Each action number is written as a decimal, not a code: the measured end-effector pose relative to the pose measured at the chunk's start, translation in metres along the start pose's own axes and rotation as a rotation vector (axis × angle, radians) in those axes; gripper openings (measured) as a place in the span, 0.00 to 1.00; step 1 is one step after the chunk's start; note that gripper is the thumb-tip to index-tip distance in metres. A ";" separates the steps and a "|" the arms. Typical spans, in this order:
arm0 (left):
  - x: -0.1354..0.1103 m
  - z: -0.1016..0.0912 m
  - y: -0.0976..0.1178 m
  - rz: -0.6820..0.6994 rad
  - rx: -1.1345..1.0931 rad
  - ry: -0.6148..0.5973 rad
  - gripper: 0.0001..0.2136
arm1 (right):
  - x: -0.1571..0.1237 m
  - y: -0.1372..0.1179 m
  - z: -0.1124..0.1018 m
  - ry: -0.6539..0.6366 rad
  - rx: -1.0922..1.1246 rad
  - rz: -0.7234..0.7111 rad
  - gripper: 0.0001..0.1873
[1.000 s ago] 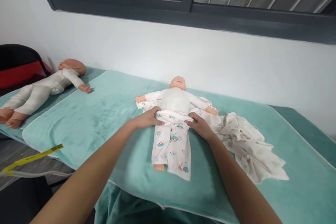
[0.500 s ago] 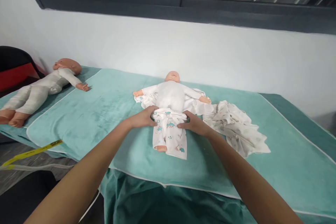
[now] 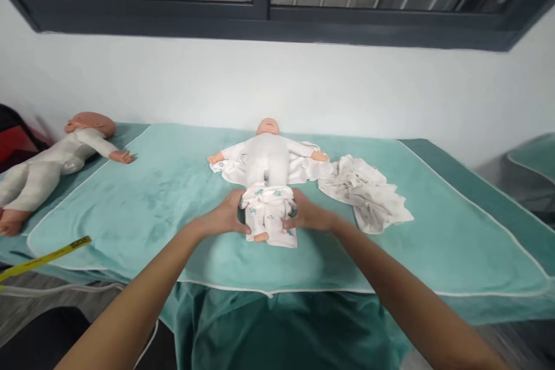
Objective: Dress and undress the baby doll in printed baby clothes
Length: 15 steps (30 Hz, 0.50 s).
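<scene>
A baby doll (image 3: pixel 267 156) with a white cloth body lies on its back, arms spread, its head toward the wall. White baby pants (image 3: pixel 271 214) with teal prints cover its legs, the waistband bunched around the thighs. My left hand (image 3: pixel 229 212) grips the left side of the pants, fingers curled behind the cloth. On the opposite side my right hand (image 3: pixel 306 212) holds the pants between thumb and fingers. One doll foot (image 3: pixel 261 237) shows at a leg opening. Under the doll's arms a printed white garment (image 3: pixel 303 169) is spread out.
Crumpled white cloth (image 3: pixel 368 193) lies right of the doll. A second baby doll (image 3: pixel 56 162) rests at the far left. Teal cloth (image 3: pixel 173 185) covers the table. At lower left hangs a yellow strap (image 3: pixel 47 257). A wall with a dark window frame (image 3: pixel 260 26) stands behind.
Both hands have drawn the pants' waistband down from the doll's lower belly to its thighs, baring the crotch. The camera view has shifted a little.
</scene>
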<state>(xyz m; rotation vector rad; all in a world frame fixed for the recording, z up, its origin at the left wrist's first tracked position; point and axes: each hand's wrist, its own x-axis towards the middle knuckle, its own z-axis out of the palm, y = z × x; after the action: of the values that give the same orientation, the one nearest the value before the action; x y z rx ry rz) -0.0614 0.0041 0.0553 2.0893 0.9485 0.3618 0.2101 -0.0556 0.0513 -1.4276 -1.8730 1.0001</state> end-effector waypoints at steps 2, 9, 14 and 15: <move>-0.001 0.009 -0.003 0.004 0.094 0.044 0.48 | -0.011 -0.001 0.007 -0.058 -0.113 -0.021 0.60; -0.003 0.038 0.001 0.036 0.336 0.131 0.59 | -0.024 0.014 0.041 0.125 -0.296 -0.059 0.60; -0.016 0.043 0.016 0.063 0.398 0.185 0.45 | -0.031 0.000 0.032 0.161 -0.254 -0.039 0.40; -0.018 0.042 0.021 0.064 0.378 0.180 0.41 | -0.032 -0.005 0.027 0.130 -0.218 -0.023 0.38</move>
<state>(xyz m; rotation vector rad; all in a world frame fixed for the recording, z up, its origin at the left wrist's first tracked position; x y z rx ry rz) -0.0405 -0.0409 0.0456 2.4661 1.1277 0.4360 0.1939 -0.0930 0.0406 -1.5505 -1.9438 0.6909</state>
